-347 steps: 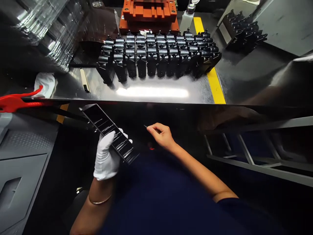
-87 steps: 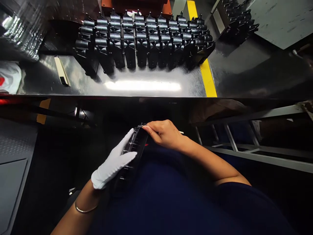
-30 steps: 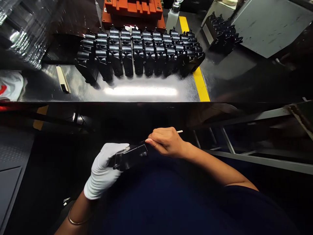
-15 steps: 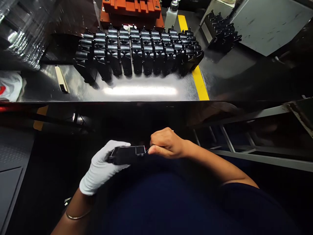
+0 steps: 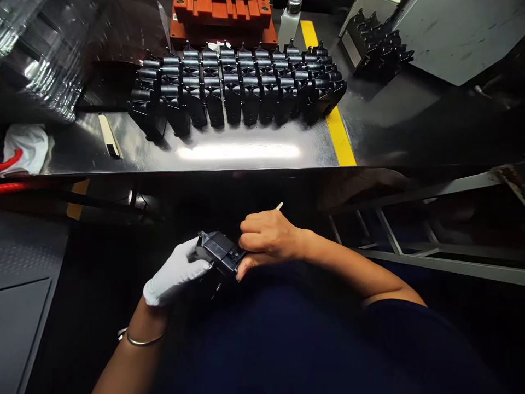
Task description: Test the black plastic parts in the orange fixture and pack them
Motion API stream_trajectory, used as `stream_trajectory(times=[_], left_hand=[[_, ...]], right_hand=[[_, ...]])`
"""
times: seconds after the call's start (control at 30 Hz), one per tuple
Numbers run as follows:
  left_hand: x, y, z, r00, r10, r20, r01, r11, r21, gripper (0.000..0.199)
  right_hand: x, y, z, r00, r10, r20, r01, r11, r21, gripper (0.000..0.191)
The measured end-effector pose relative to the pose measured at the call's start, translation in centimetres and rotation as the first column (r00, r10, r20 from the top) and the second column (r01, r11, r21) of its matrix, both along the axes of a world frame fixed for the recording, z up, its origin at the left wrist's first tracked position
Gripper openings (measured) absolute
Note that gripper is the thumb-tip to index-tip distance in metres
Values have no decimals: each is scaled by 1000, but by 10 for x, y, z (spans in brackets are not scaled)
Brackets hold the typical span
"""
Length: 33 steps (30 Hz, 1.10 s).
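Observation:
My left hand (image 5: pixel 176 273), in a white glove, is closed around the left end of a black plastic housing (image 5: pixel 223 251). The housing is tilted, its recessed face up and its right end lower. My bare right hand (image 5: pixel 268 238) is wrapped round a slim tool with a pale handle (image 5: pixel 279 206); only the handle's end sticks out above the knuckles. The right thumb lies against the right end of the housing. The tool's working end is hidden behind the fingers. Both hands are below the bench edge, in front of my body.
Rows of black housings (image 5: pixel 233 104) stand on the metal bench (image 5: pixel 238 158), with a smaller group (image 5: pixel 375 49) at right. Behind are an orange fixture (image 5: pixel 223 27) and a bottle (image 5: pixel 289 24). At left lie a cream-coloured cutter (image 5: pixel 109 137), a white cloth (image 5: pixel 30 148) and clear plastic wrapping (image 5: pixel 49 71).
The housing has turned from level to tilted, its face now showing more. My right hand has moved left onto its right end and rolled over, so the tool's pale handle end now shows.

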<state>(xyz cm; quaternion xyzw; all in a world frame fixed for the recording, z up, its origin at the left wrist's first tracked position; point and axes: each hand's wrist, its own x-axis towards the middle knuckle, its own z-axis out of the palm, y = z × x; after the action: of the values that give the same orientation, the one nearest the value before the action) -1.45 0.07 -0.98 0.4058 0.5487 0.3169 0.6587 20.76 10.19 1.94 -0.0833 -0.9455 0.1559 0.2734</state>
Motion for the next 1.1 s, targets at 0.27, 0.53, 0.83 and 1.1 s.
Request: stream_trajectory(times=[0.27,0.53,0.83,1.1], left_hand=[[6,3,1,999,41,-11,-41,999,36,38],[5,5,19,995,11,-102,-15,999,-39,49],[22,14,9,509,832,-220,-654,540,530,73],[53,16,7,259,882,393,-668,457,-587,30]], right_hand=[[-2,-3,-5,998,-62,-22,61,996,-61,58],[9,-2,-5,999,23,-48,-48,797,-603,51],[-6,-9,-32,876,-464,131,279,267,-922,37],[-26,-34,-52,870,-488,70,177,176,-968,45]])
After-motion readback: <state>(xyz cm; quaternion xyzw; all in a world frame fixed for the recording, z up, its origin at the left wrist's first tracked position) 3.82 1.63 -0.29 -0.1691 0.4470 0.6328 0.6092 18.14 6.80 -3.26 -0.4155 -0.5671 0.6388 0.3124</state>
